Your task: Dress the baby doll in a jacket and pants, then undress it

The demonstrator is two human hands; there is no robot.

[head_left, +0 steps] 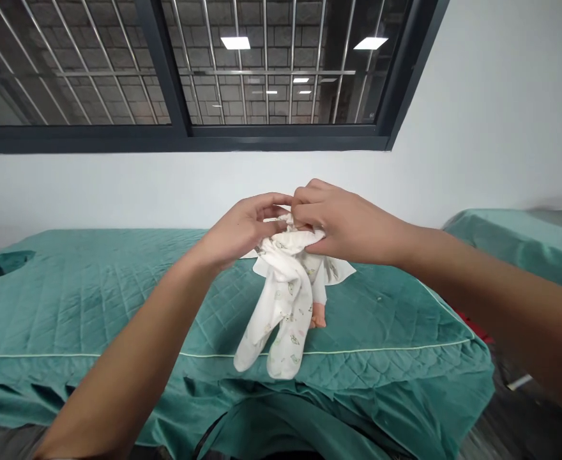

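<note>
White footed baby pants (288, 326) with a small printed pattern hang from both my hands, bunched at the top, their two feet toward me. My left hand (252, 227) grips the bunched cloth between thumb and fingers on the left. On the right, my right hand (331, 220) is closed on the same cloth, its fingertips close to those of the left. Behind the pants lies a doll, whose bare foot (318, 315) and white-clothed leg show; its upper part is hidden by my hands and the cloth. More white printed cloth (338, 271) spreads beside it.
A green quilted bed cover (132, 294) lies under the doll, with a dark oval opening (4, 263) at the left. Another green-covered bed (511, 236) stands at the right. The white wall (118, 191) and a barred window (281, 83) rise behind.
</note>
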